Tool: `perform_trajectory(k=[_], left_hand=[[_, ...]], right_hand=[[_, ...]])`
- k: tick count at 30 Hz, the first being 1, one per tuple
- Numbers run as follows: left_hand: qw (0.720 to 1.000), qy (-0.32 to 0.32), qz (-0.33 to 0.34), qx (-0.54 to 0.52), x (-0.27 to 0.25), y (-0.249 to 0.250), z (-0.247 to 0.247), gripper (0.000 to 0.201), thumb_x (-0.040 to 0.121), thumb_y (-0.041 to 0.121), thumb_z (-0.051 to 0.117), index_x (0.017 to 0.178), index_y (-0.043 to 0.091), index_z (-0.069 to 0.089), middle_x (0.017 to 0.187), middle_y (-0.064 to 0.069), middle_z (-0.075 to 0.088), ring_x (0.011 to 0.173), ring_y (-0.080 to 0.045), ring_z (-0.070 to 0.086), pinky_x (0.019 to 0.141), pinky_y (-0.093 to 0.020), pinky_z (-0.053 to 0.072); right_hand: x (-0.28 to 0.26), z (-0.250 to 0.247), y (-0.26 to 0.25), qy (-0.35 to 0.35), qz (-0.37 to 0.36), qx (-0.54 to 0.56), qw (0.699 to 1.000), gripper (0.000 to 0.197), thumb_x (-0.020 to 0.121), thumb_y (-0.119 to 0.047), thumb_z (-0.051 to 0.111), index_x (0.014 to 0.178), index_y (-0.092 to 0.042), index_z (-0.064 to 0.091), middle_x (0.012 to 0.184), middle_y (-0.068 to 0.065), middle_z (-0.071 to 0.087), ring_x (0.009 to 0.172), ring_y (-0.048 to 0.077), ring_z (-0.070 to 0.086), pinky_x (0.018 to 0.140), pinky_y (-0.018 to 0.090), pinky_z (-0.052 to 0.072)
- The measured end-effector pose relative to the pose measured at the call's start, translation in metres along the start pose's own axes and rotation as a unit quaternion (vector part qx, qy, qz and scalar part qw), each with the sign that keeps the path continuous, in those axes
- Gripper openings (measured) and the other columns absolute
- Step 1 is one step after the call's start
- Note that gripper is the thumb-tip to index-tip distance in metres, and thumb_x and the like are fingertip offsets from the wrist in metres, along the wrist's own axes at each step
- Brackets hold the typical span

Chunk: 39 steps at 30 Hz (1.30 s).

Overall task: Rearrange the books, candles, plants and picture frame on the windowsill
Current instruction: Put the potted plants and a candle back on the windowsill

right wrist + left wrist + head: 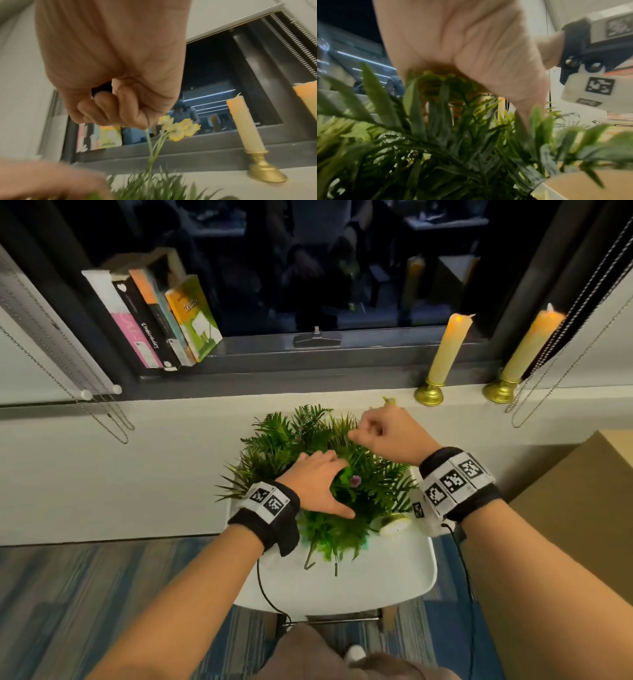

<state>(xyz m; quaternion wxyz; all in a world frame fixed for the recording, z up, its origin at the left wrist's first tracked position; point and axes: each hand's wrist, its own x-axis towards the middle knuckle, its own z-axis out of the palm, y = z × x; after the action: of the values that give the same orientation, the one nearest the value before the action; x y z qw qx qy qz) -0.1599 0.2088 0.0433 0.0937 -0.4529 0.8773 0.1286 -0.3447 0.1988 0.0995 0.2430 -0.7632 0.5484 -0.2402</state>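
A bushy green fern plant (308, 440) sits on a white chair seat (376, 580) below the windowsill (239, 409). My left hand (329, 481) lies spread on the fronds, its fingertips sunk among the leaves (436, 135). My right hand (366, 429) pinches the thin green stem (148, 142) of a yellow flower sprig (180, 128) that rises from the foliage. Several books (154, 320) lean together at the sill's left end. Two cream candles (448, 350) (531, 347) in gold holders stand at its right end.
A small white pot (394, 523) lies at the plant's right side on the chair. A cardboard box (565, 525) stands right of the chair. Blind chains (548, 361) hang by the right candle, and others (102, 405) hang at the left.
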Motion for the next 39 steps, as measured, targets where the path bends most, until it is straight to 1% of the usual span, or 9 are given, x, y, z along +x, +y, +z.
perform_trajectory(k=[3,7,11,15,19,24,27,34,39], left_hand=[[1.0,0.023,-0.008,0.003,0.004,0.004,0.008,0.088,0.068,0.07,0.063,0.14,0.025,0.038,0.136,-0.004,0.044,0.117,-0.025,0.04,0.099,-0.044,0.032],[0.999,0.029,-0.038,-0.015,0.002,0.006,0.001,0.058,0.076,0.052,0.065,0.126,0.025,0.054,0.112,-0.002,0.053,0.108,-0.025,0.045,0.094,-0.042,0.034],[0.996,0.035,-0.054,-0.058,-0.002,0.003,0.003,0.036,0.082,0.04,0.063,0.112,0.019,0.061,0.109,-0.002,0.062,0.104,-0.025,0.056,0.095,-0.04,0.036],[0.991,0.057,-0.061,-0.105,-0.007,-0.003,0.01,0.031,0.084,0.034,0.063,0.113,0.022,0.064,0.114,0.001,0.065,0.106,-0.021,0.058,0.101,-0.04,0.037],[0.987,0.066,-0.062,-0.131,-0.007,-0.006,0.009,0.027,0.084,0.034,0.065,0.109,0.024,0.067,0.112,0.002,0.066,0.103,-0.02,0.059,0.099,-0.038,0.041],[0.986,0.045,-0.041,-0.156,-0.008,-0.012,0.005,0.024,0.085,0.041,0.065,0.101,0.024,0.068,0.102,0.005,0.067,0.098,-0.018,0.059,0.088,-0.034,0.044],[0.981,0.047,-0.028,-0.187,-0.009,-0.019,-0.001,0.028,0.084,0.05,0.063,0.097,0.026,0.07,0.099,0.009,0.067,0.095,-0.012,0.06,0.088,-0.036,0.049],[0.964,0.072,-0.025,-0.256,-0.02,-0.036,-0.018,0.041,0.077,0.069,0.055,0.096,0.035,0.066,0.1,0.011,0.064,0.096,-0.006,0.059,0.089,-0.037,0.051],[0.943,0.13,-0.008,-0.306,-0.033,-0.045,-0.036,0.056,0.076,0.073,0.055,0.12,0.037,0.055,0.123,0.014,0.056,0.111,-0.002,0.052,0.095,-0.027,0.043]], right_hand=[[-0.012,0.019,-0.004,-0.06,-0.03,-0.035,0.997,0.031,0.088,-0.035,0.061,0.062,-0.018,0.054,0.053,-0.009,0.049,0.049,0.006,0.044,0.053,0.024,0.04],[-0.014,0.039,0.009,-0.07,-0.018,-0.061,0.995,0.024,0.087,-0.031,0.061,0.069,-0.016,0.055,0.061,-0.005,0.054,0.055,0.009,0.049,0.058,0.026,0.043],[-0.009,0.029,0.028,-0.019,0.04,-0.111,0.993,0.022,0.08,-0.037,0.068,0.091,-0.021,0.058,0.095,-0.001,0.057,0.089,0.02,0.054,0.081,0.035,0.047],[-0.016,0.018,0.027,-0.19,0.083,-0.204,0.957,0.062,0.065,-0.067,0.07,0.112,-0.03,0.055,0.115,-0.001,0.049,0.111,0.024,0.047,0.099,0.042,0.036],[-0.026,0.04,0.025,-0.283,0.078,-0.261,0.92,0.073,0.061,-0.063,0.074,0.124,-0.037,0.049,0.13,0.001,0.041,0.123,0.031,0.036,0.106,0.05,0.026],[-0.025,0.047,0.017,-0.218,0.044,-0.296,0.929,0.043,0.079,-0.03,0.064,0.121,-0.032,0.055,0.118,0.001,0.049,0.114,0.031,0.041,0.095,0.045,0.037],[-0.023,0.038,0.018,-0.202,0.046,-0.264,0.942,0.041,0.085,-0.011,0.053,0.122,-0.027,0.059,0.118,0.002,0.058,0.115,0.031,0.041,0.092,0.043,0.044],[-0.014,0.011,0.005,-0.132,0.038,-0.225,0.965,0.042,0.083,-0.007,0.053,0.121,-0.025,0.059,0.114,0.005,0.058,0.118,0.027,0.039,0.087,0.042,0.047],[-0.001,-0.015,-0.006,-0.088,0.032,-0.224,0.97,0.045,0.079,-0.01,0.056,0.121,-0.026,0.06,0.112,0.009,0.057,0.114,0.029,0.044,0.081,0.04,0.047]])
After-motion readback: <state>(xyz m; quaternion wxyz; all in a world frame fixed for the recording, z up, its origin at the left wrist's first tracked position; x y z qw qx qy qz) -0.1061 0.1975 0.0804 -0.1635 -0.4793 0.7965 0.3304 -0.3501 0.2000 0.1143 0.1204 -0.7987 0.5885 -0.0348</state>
